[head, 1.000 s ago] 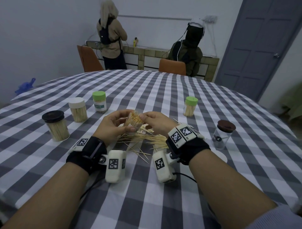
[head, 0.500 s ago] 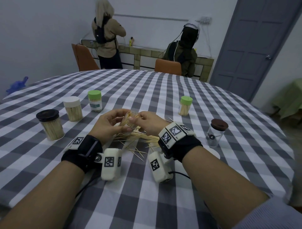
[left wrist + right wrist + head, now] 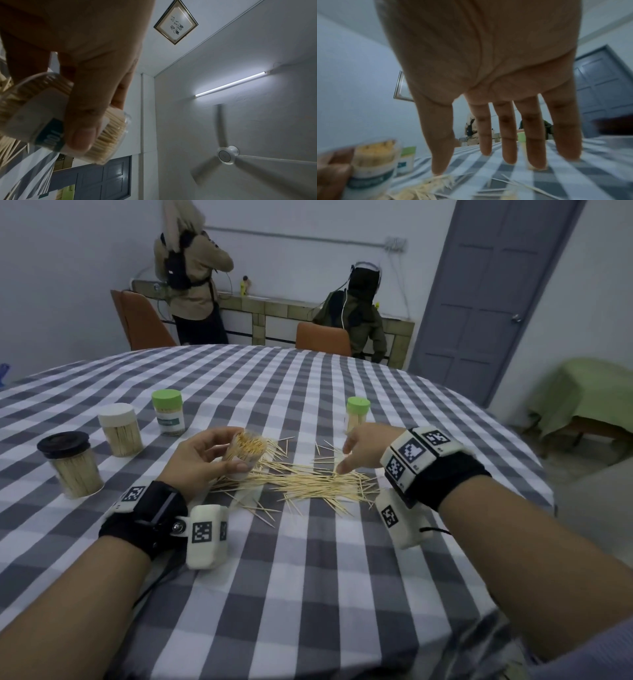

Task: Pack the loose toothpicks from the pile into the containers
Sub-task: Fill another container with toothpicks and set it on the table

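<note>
Holding a brimming open container (image 3: 244, 453), the left hand (image 3: 202, 460) could spill it; the right hand (image 3: 359, 448), its grip spread and empty, reaches for the toothpick pile (image 3: 315, 482).

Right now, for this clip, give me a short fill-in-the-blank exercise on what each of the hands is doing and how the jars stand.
1. The left hand grips an open jar packed with ____.
2. The right hand has its fingers spread and holds ____.
3. The two capped jars with matching lids have lids coloured ____.
4. The pile lies on a ____ tablecloth.

Missing words: toothpicks; nothing; green; checked
</note>
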